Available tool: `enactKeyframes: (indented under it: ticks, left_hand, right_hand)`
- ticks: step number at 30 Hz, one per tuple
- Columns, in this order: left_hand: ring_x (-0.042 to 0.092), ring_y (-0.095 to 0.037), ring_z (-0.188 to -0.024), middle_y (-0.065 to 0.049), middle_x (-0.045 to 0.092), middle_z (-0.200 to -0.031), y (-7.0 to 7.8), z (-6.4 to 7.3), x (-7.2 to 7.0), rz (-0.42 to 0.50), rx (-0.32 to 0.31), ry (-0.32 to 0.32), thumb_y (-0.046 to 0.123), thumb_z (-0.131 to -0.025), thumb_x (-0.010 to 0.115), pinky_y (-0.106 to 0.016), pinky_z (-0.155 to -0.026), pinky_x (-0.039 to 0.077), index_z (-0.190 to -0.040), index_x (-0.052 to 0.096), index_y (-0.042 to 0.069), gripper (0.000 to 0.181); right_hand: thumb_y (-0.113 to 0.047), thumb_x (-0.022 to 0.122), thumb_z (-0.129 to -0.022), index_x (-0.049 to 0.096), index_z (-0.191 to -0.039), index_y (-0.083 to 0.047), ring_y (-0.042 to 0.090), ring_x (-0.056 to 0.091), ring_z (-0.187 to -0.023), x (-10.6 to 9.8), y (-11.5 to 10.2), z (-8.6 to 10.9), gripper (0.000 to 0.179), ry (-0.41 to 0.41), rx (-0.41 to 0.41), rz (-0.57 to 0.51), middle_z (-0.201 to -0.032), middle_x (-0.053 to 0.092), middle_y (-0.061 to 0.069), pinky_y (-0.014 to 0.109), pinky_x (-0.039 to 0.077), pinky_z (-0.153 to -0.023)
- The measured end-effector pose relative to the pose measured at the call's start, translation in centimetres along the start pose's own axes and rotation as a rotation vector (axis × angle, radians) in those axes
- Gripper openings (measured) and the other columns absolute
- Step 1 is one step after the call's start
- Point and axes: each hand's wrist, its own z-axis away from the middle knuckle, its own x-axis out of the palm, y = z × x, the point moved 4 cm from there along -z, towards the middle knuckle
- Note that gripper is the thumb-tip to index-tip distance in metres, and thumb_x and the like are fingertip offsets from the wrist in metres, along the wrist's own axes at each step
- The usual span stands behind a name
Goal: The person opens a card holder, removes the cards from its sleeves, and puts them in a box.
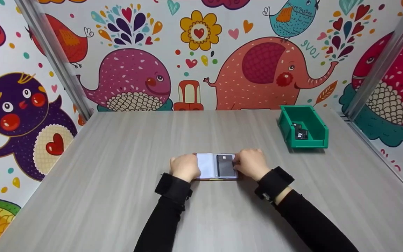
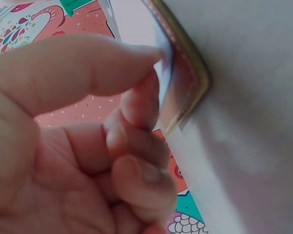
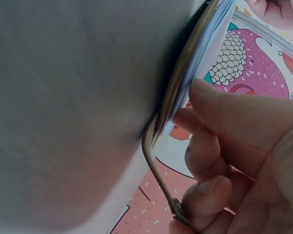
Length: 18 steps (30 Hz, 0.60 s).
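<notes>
An open card holder (image 1: 206, 165) with clear plastic sleeves lies in the middle of the table between both hands. A dark card (image 1: 226, 166) with a small light chip mark sits in its right-hand sleeve. My left hand (image 1: 185, 167) pinches the left side between thumb and index finger; the left wrist view shows the stitched brown cover (image 2: 198, 78) at that corner. At the opposite side, my right hand (image 1: 254, 163) pinches the sleeve edge. A brown strap (image 3: 157, 170) with a snap hangs out beside its curled fingers in the right wrist view.
A green plastic bin (image 1: 308, 144) stands at the back right of the table (image 1: 124, 147), with a few small dark card-like pieces (image 1: 301, 134) inside. Patterned walls and metal posts (image 1: 63, 66) bound the table at the back and sides.
</notes>
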Motion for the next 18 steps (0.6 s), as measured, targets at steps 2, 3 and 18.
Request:
enactKeyframes:
  ticks: [2, 3, 18]
  left_hand:
    - [0.062, -0.023, -0.084, -0.004, 0.070, -0.095, 0.2, 0.0, 0.0, 0.005, -0.002, 0.011, 0.019, -0.076, 0.075, -0.041, -0.081, 0.037, -0.094, 0.072, 0.010, 0.020]
    - [0.062, -0.024, -0.084, -0.003, 0.070, -0.094, 0.3, 0.0, 0.0, 0.012, -0.003, 0.019, 0.019, -0.076, 0.076, -0.041, -0.081, 0.038, -0.093, 0.072, 0.010, 0.019]
    - [0.061, -0.025, -0.071, -0.002, 0.061, -0.069, 3.1, 1.2, 0.3, 0.252, 0.178, 0.125, 0.010, -0.081, 0.058, -0.044, -0.073, 0.039, -0.055, 0.046, 0.015, 0.029]
  right_hand:
    - [-0.014, 0.085, -0.074, 0.080, -0.084, -0.012, 0.030, 0.066, -0.076, 0.0, 0.0, 0.0, 0.012, -0.007, -0.001, -0.008, -0.080, 0.072, 0.005, 0.048, 0.042, -0.071]
    - [-0.014, 0.085, -0.074, 0.080, -0.085, -0.012, 0.030, 0.066, -0.076, 0.1, 0.0, 0.0, 0.012, -0.010, -0.002, -0.011, -0.080, 0.073, 0.004, 0.047, 0.041, -0.071]
    - [-0.014, 0.084, -0.074, 0.078, -0.081, -0.013, 0.028, 0.065, -0.071, -0.1, 0.0, 0.0, 0.009, -0.005, -0.017, -0.013, -0.076, 0.072, 0.003, 0.046, 0.041, -0.068]
